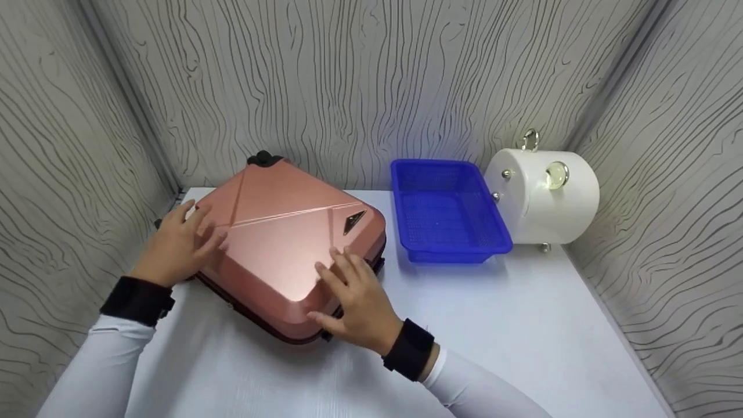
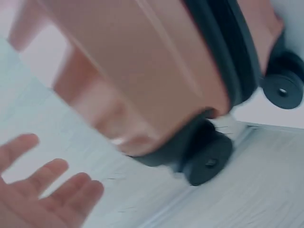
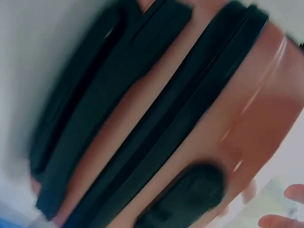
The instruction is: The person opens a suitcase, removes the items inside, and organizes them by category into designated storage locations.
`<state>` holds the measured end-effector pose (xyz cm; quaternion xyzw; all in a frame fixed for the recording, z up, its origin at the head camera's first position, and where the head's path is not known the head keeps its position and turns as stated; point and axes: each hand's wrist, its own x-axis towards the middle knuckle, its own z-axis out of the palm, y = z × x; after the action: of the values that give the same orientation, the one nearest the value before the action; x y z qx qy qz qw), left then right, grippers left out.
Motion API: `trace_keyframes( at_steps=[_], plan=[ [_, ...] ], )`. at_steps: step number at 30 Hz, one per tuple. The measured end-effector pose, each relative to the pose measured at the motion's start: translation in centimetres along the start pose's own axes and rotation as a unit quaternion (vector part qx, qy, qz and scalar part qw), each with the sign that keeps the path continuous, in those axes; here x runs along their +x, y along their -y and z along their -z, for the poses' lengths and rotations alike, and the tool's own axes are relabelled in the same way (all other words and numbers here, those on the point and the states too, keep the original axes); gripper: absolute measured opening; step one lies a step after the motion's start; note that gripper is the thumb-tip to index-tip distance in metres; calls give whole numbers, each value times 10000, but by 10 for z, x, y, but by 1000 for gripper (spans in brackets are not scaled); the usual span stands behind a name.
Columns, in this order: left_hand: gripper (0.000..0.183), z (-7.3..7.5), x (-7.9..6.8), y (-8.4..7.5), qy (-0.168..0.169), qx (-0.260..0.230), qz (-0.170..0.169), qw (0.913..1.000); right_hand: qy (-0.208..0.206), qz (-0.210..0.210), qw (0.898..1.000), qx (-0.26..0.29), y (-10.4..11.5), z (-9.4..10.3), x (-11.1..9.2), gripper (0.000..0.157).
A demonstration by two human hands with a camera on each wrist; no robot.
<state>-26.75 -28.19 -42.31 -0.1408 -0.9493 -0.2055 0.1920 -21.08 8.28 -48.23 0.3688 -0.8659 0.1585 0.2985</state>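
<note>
A rose-pink hard-shell suitcase (image 1: 273, 244) lies flat and turned at an angle on the white table. My left hand (image 1: 174, 244) is at its left corner, fingers spread and loosely bent over the shell. Over the near right edge is my right hand (image 1: 360, 302), its fingers apart with the tips close above the shell. In the left wrist view, black wheels (image 2: 209, 161) stick out from the suitcase's end, and the left fingers stand apart from the shell. The right wrist view shows a black handle (image 3: 90, 99) along the suitcase's side, with the right fingertips (image 3: 280, 221) beyond the shell's edge.
A blue plastic basket (image 1: 455, 255) stands to the right of the suitcase. Beside it, at the back right, is a white drum-shaped object (image 1: 566, 217) with metal knobs and a ring. Wood-patterned walls (image 1: 360, 87) enclose the white table (image 1: 511, 325) at the back and sides.
</note>
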Motion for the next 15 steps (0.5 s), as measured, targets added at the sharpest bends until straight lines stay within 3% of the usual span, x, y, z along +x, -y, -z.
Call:
trace_keyframes(
  at_steps=[3,6,12,15],
  plan=[
    [64,-2,11,18,714,20,156,9973,24,256,9989,-383,17,-7,-1,88],
    [63,-8,15,28,957,-64,166,9953,-18,362,9974,-615,27,-16,-2,87],
    [53,-25,13,33,317,-124,-158,9993,-299,406,9971,-575,27,-28,-6,81],
    [53,-30,13,29,203,18,-196,9996,-232,447,9979,-401,19,-24,-8,79]
  ],
)
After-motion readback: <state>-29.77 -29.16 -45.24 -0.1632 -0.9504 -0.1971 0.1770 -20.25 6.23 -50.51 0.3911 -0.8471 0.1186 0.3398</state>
